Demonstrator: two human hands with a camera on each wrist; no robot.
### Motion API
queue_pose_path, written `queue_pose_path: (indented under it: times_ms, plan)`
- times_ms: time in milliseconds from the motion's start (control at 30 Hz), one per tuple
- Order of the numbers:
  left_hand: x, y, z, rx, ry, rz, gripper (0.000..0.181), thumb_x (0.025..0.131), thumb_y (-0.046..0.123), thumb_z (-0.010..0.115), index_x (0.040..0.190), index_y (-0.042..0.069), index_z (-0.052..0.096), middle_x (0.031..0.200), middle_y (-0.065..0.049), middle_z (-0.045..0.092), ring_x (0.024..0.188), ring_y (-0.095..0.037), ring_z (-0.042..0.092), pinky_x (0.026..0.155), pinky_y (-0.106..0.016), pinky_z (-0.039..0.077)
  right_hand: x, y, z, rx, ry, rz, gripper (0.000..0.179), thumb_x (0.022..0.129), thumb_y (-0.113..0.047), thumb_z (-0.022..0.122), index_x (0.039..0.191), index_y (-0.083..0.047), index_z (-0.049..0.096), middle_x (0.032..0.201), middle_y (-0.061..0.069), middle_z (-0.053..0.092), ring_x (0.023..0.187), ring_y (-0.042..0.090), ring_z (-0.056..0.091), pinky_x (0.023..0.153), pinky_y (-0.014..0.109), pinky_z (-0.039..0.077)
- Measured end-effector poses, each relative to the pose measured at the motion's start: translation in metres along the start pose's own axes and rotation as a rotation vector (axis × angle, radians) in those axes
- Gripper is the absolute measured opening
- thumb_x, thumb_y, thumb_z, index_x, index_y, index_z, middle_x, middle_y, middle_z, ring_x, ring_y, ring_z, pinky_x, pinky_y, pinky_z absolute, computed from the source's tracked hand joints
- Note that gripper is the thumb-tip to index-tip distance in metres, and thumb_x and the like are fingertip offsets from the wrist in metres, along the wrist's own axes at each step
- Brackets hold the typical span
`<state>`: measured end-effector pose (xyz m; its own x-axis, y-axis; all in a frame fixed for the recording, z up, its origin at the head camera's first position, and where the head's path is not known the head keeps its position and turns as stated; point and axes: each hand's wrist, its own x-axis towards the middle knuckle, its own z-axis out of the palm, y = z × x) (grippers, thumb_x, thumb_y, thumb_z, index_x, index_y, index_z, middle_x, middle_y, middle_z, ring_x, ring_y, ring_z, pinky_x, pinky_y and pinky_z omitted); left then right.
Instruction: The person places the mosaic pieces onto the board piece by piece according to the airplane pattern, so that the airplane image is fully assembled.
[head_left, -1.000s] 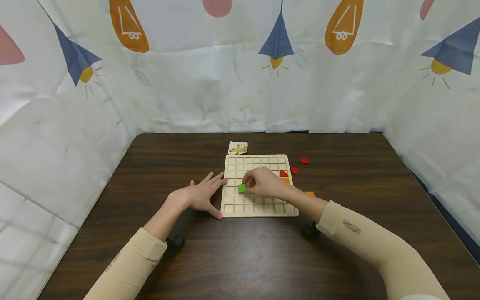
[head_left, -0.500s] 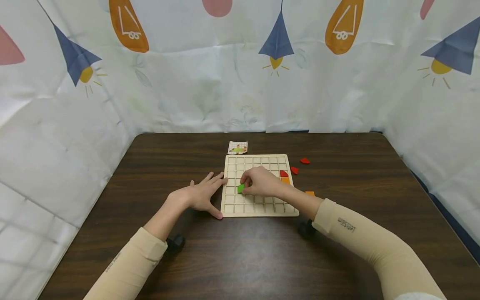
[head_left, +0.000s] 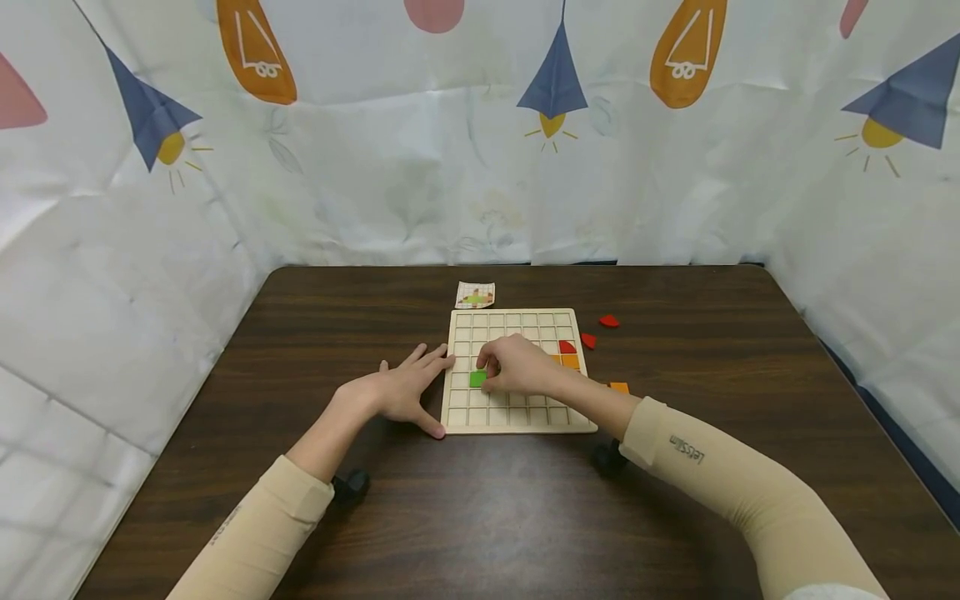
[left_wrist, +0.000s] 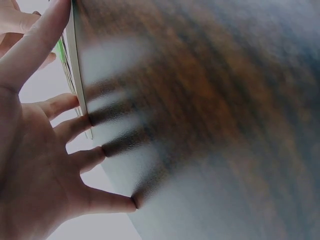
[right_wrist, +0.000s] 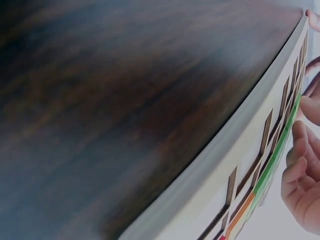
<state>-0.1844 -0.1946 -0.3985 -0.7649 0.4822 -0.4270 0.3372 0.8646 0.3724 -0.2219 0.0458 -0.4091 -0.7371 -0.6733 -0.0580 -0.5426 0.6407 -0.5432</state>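
My right hand [head_left: 517, 365] is over the wooden grid board [head_left: 521, 421], its thumb and forefinger pinching the right side of a green square tile [head_left: 477, 379]. That tile lies flat in a cell on the board's left side. In the right wrist view the thumb [right_wrist: 309, 109] meets the end of a green row [right_wrist: 272, 162] of tiles, mostly hidden by the hand from above. My left hand [head_left: 393, 393] is spread at the board's left edge, fingertips touching the rim and the thumb at the near corner. Its fingers [left_wrist: 72, 129] look straight in the left wrist view.
Red [head_left: 567, 347] and orange [head_left: 571, 362] pieces sit on the board's right side. Two red pieces [head_left: 609, 321] and an orange piece [head_left: 619, 387] lie on the table to its right. A small pattern card [head_left: 476, 295] is behind the board. Patterned cloth [head_left: 420, 167] hangs around the table.
The green tile, tilted between the right fingers before, has shifted slightly left and now lies flat. My right hand moved a little left with it; the left hand stayed still.
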Motion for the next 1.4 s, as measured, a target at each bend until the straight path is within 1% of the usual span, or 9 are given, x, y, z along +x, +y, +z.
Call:
queue_pose_path:
  times_ms: [100, 233, 500, 700, 800, 933, 1000, 1200, 1400]
  plan:
    - [0.001, 0.001, 0.0, -0.003, 0.001, 0.004, 0.118, 0.078, 0.057, 0.086, 0.166, 0.016, 0.018, 0.172, -0.008, 0.0, 0.156, -0.037, -0.004, 0.105, -0.084, 0.008, -0.002, 0.002, -0.001, 0.002, 0.012, -0.006, 0.028, 0.084, -0.014, 0.086, 0.107, -0.006, 0.073, 0.076, -0.009, 0.066, 0.07, 0.008, 0.06, 0.072, 0.028, 0.051]
    - [0.002, 0.0, 0.001, -0.001, 0.0, 0.007, 0.118, 0.078, 0.057, 0.086, 0.166, 0.017, 0.018, 0.172, -0.008, 0.0, 0.156, -0.036, -0.005, 0.105, -0.084, 0.008, -0.007, 0.008, -0.005, 0.008, 0.035, -0.009, 0.024, 0.085, -0.012, 0.084, 0.106, -0.007, 0.074, 0.075, -0.009, 0.066, 0.069, 0.009, 0.06, 0.07, 0.029, 0.051]
    - [0.002, 0.0, 0.002, -0.015, 0.002, 0.015, 0.118, 0.078, 0.057, 0.086, 0.166, 0.017, 0.018, 0.172, -0.008, 0.0, 0.156, -0.037, -0.005, 0.105, -0.084, 0.007, -0.024, 0.03, -0.018, 0.075, 0.071, 0.008, 0.02, 0.087, -0.012, 0.083, 0.104, -0.006, 0.075, 0.078, -0.006, 0.067, 0.068, 0.011, 0.06, 0.072, 0.033, 0.051]
    - [0.0, 0.0, 0.002, -0.016, 0.006, 0.018, 0.119, 0.078, 0.055, 0.087, 0.166, 0.017, 0.018, 0.172, -0.008, 0.0, 0.156, -0.036, -0.005, 0.105, -0.084, 0.005, -0.037, 0.047, -0.029, 0.129, 0.09, 0.065, 0.019, 0.088, -0.01, 0.081, 0.105, -0.005, 0.074, 0.079, -0.004, 0.067, 0.068, 0.014, 0.059, 0.066, 0.032, 0.05]
    - [-0.001, 0.0, 0.001, -0.022, 0.007, 0.018, 0.118, 0.078, 0.054, 0.087, 0.166, 0.016, 0.018, 0.172, -0.009, 0.0, 0.156, -0.037, -0.005, 0.105, -0.084, 0.005, -0.044, 0.054, -0.035, 0.135, 0.108, 0.087, 0.018, 0.089, -0.01, 0.08, 0.105, -0.005, 0.074, 0.08, -0.003, 0.067, 0.069, 0.015, 0.06, 0.066, 0.033, 0.051]
    - [-0.002, 0.0, 0.001, -0.025, 0.008, 0.018, 0.117, 0.079, 0.053, 0.087, 0.166, 0.016, 0.018, 0.172, -0.009, 0.001, 0.156, -0.037, -0.004, 0.105, -0.084, 0.005, -0.052, 0.063, -0.041, 0.14, 0.128, 0.109, 0.016, 0.09, -0.01, 0.079, 0.104, -0.004, 0.074, 0.08, -0.002, 0.067, 0.074, 0.016, 0.061, 0.072, 0.035, 0.052]
    - [-0.002, 0.0, 0.001, -0.025, 0.009, 0.018, 0.117, 0.079, 0.053, 0.087, 0.166, 0.015, 0.018, 0.172, -0.009, 0.001, 0.156, -0.037, -0.004, 0.105, -0.084, 0.005, -0.055, 0.068, -0.044, 0.147, 0.133, 0.127, 0.016, 0.091, -0.011, 0.079, 0.104, -0.004, 0.074, 0.081, -0.001, 0.067, 0.074, 0.016, 0.061, 0.072, 0.035, 0.052]
    - [-0.002, 0.001, 0.0, -0.026, 0.011, 0.018, 0.117, 0.078, 0.053, 0.087, 0.166, 0.015, 0.019, 0.172, -0.009, 0.001, 0.156, -0.038, -0.004, 0.105, -0.084, 0.005, -0.065, 0.081, -0.055, 0.145, 0.153, 0.17, 0.019, 0.09, -0.011, 0.079, 0.106, -0.002, 0.073, 0.082, 0.001, 0.066, 0.074, 0.019, 0.06, 0.069, 0.036, 0.051]
    - [-0.001, -0.001, 0.001, -0.023, 0.006, 0.016, 0.117, 0.079, 0.054, 0.087, 0.166, 0.016, 0.018, 0.172, -0.008, 0.0, 0.156, -0.037, -0.005, 0.105, -0.084, 0.005, -0.073, 0.101, -0.061, 0.14, 0.179, 0.204, 0.019, 0.091, -0.01, 0.079, 0.105, -0.001, 0.072, 0.082, 0.001, 0.066, 0.073, 0.019, 0.059, 0.067, 0.035, 0.05]
